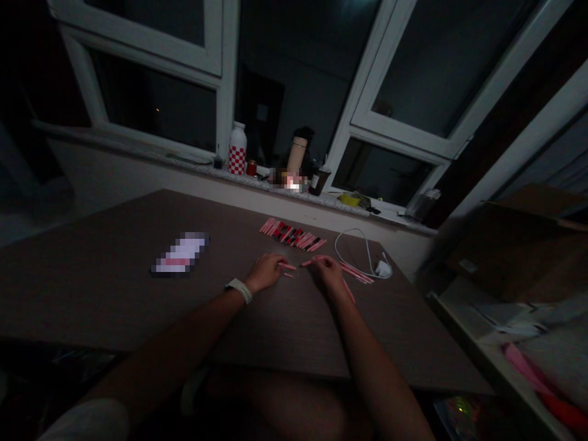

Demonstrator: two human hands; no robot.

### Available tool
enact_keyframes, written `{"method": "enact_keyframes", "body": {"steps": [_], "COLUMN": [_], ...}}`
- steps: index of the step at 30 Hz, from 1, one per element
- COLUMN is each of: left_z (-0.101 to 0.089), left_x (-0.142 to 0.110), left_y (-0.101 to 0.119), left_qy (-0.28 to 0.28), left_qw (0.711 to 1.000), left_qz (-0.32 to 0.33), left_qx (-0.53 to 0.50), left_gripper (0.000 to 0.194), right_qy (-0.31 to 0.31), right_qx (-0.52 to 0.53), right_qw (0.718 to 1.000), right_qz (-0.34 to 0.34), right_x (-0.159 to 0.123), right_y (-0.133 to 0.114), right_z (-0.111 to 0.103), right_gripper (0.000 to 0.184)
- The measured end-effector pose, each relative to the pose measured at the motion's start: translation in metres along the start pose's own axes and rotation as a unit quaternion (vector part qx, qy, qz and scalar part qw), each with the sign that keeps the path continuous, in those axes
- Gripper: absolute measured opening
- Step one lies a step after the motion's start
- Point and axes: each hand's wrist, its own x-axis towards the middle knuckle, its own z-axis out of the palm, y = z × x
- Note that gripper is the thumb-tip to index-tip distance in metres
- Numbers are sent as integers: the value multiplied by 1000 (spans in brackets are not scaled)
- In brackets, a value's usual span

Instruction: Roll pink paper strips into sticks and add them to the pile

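My left hand (pixel 266 271), with a pale watch on the wrist, is closed on a short pink pen part (pixel 288 266) that points right. Facing it across a small gap, my right hand (pixel 327 271) pinches a slim pink pen (pixel 306 264) with a dark tip pointing left. A small pink piece (pixel 289 275) lies on the table just below the left fingertips. Several long pink sticks (pixel 357 272) rest to the right of my right hand, and another pink stick (pixel 349 291) shows beside that wrist. Beyond both hands lies a row of pink, red and black pens (pixel 293 235).
The brown table (pixel 206 331) stands against a windowsill holding a checkered bottle (pixel 237 150), a beige flask (pixel 297 154) and a dark cup (pixel 319 180). A phone (pixel 180 254) lies left. A white charger (pixel 383 268) with its looped cable lies right, near a cardboard box (pixel 509 251).
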Motion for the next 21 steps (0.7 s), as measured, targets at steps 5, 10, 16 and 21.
{"method": "enact_keyframes", "body": {"steps": [5, 10, 16, 21], "left_z": [-2, -3, -5, -6], "left_x": [0, 0, 0, 0], "left_y": [2, 5, 7, 7], "left_qy": [12, 11, 3, -1], "left_qw": [1000, 1000, 1000, 999], "left_qz": [-3, -10, -19, -30], "left_qx": [5, 3, -7, -28], "left_gripper": [23, 25, 26, 22], "right_qy": [8, -45, -69, -91], "right_qx": [-80, -158, -199, -202], "right_qw": [993, 976, 961, 963], "right_qz": [-85, -146, -180, -151], "right_x": [-1, -7, -12, -14], "right_y": [-4, -10, -20, -20], "right_z": [-1, 1, 3, 2], "right_gripper": [35, 31, 23, 18]}}
